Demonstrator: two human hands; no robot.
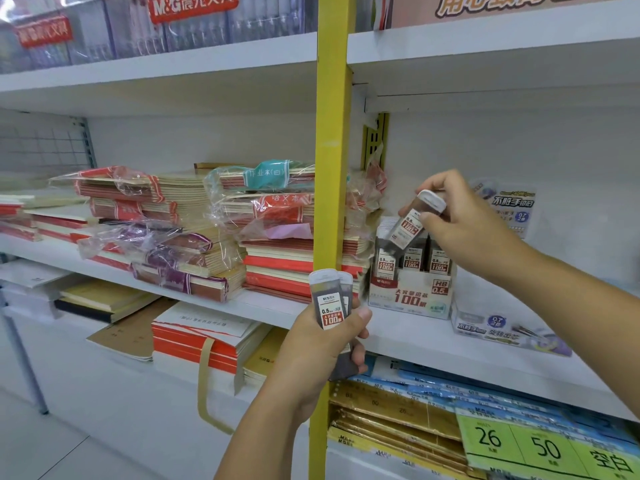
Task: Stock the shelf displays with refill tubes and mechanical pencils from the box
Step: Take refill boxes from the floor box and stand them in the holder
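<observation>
Right hand pinches one refill tube, tilted, over display box on white shelf. Left hand clasps spare tubes upright before yellow post. We note more tubes standing in box front row.

left of post: notebook stacks on shelf | right of post: display box, refill tubes inside | just right again: second box
</observation>
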